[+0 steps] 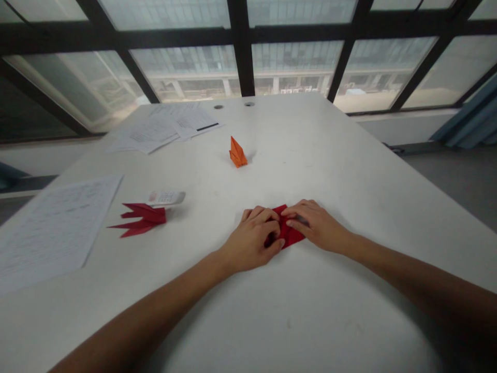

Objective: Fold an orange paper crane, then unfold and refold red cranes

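A folded sheet of red origami paper (291, 234) lies on the white table (310, 300), mostly covered by my hands. My left hand (252, 241) grips its left side with the fingers curled over the paper. My right hand (318, 225) holds the right side, its fingertips pressing on the folds. The paper's underside and its exact folds are hidden. A finished dark red paper figure with pointed flaps (142, 219) lies to the left of my hands, and a small orange folded paper figure (237, 153) stands farther ahead.
A printed sheet (54, 230) lies at the table's left edge, and a white calculator or remote (166, 198) sits beside the dark red figure. Several papers (165, 127) lie at the far end, near two small round grommets. Large windows lie beyond the table.
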Demonstrator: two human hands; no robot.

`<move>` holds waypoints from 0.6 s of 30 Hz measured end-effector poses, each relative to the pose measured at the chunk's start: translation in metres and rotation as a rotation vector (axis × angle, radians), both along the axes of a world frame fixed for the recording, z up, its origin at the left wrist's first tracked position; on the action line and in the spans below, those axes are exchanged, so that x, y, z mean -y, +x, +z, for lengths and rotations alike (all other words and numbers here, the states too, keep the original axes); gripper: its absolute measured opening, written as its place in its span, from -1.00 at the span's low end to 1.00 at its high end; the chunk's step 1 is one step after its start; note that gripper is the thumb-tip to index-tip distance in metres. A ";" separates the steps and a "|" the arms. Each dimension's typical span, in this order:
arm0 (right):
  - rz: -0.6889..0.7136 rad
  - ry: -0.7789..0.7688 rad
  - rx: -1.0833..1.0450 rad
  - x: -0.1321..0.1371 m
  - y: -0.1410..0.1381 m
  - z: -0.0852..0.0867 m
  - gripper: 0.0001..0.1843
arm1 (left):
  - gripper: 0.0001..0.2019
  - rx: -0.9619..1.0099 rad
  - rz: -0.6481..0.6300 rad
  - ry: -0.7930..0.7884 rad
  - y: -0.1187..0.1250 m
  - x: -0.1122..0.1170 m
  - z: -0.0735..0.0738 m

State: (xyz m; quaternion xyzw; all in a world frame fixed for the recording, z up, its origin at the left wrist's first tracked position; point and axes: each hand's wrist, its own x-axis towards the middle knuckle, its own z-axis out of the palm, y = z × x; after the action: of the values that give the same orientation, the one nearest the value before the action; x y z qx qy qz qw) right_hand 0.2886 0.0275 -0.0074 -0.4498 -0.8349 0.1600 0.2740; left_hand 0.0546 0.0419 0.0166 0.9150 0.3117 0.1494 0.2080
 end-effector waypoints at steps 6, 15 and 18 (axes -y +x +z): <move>-0.018 0.165 0.110 0.005 -0.003 -0.003 -0.90 | -0.91 0.006 0.044 0.031 0.003 0.002 -0.002; 0.084 0.289 0.264 0.012 -0.005 0.007 -0.81 | -0.76 -0.003 -0.120 0.026 -0.013 -0.017 0.002; 0.074 0.286 0.258 0.010 -0.002 0.006 -0.82 | -0.57 0.034 -0.104 0.030 -0.028 -0.033 0.003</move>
State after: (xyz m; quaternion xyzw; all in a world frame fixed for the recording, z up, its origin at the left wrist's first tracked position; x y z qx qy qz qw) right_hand 0.2867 0.0174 -0.0010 -0.3919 -0.8933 -0.0093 0.2199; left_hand 0.0264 0.0753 0.0193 0.9303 0.2581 0.1584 0.2070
